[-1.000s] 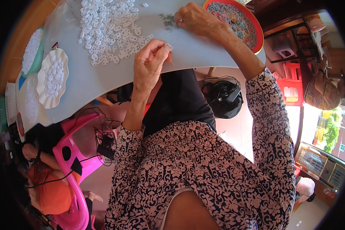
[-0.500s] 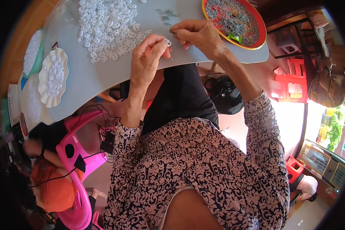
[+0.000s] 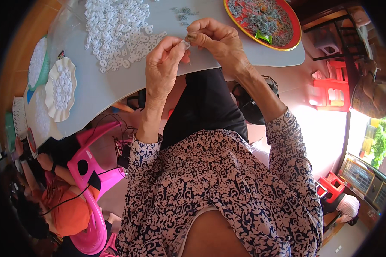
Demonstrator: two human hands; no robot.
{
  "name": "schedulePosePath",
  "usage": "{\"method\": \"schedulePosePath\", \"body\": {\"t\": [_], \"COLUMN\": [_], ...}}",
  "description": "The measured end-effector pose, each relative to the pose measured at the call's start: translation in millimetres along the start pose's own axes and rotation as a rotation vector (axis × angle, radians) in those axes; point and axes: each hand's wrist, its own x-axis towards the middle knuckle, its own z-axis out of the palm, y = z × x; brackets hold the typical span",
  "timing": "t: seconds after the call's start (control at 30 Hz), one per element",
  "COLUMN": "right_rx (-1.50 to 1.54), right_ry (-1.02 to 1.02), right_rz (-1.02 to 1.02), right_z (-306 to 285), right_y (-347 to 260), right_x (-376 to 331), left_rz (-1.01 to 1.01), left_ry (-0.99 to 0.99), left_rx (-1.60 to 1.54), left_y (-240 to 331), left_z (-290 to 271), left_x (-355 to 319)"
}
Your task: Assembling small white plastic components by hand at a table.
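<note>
Over the table's near edge, my left hand (image 3: 162, 68) is closed in a pinch on a small white plastic piece with a hole (image 3: 187, 43). My right hand (image 3: 221, 43) meets it from the right, thumb and forefinger pinched together right at the piece. Whatever those right fingertips hold is too small to make out. A thin pin-like tip shows below the left fingertips. Left of my hands spreads a heap of similar white plastic pieces (image 3: 116, 32). Beyond my fingers lies a little cluster of thin grey pieces (image 3: 185, 15).
A red round tray (image 3: 294, 26) with a yellow rim holds many grey pieces and a green packet (image 3: 263, 37). A cream scalloped dish (image 3: 50, 95) and a green basket (image 3: 44, 70) hold white pieces at left. Beside a pink chair (image 3: 83, 160) is a person in orange (image 3: 70, 214).
My right hand has moved left and down, bringing its fingertips to the white piece in my left hand. The person at the left has shifted, arms now toward the table.
</note>
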Motion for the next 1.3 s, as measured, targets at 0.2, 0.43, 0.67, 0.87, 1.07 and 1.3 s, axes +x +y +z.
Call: {"method": "schedulePosePath", "body": {"t": [0.2,0.43,0.67,0.87,1.07,1.3], "right_rx": [-0.015,-0.031,0.001,-0.132,-0.235,-0.231], "right_ry": [0.036,0.08,0.069,-0.025,-0.097,-0.048], "right_rz": [-0.021,-0.029,-0.021,-0.02,-0.054,-0.069], "right_z": [5.0,5.9,4.4,-6.6,-10.9,-7.3], "right_y": [-1.0,1.2,0.9,-3.6,-3.3,-4.2], "right_x": [-0.9,-2.2,-3.3,-1.9,-1.6,-5.4], "left_rz": [0.021,0.022,0.072,0.048,0.028,0.058], "left_ry": [0.014,0.033,0.074,-0.005,-0.076,-0.064], "left_rx": [0.014,0.015,0.022,-0.002,0.009,-0.067], "left_y": [0.5,0.8,0.0,2.7,3.3,1.5], "left_z": [1.7,4.4,9.9,4.4,2.4,12.2], "left_x": [-0.2,-0.7,-1.8,-2.0,-1.9,-1.6]}}
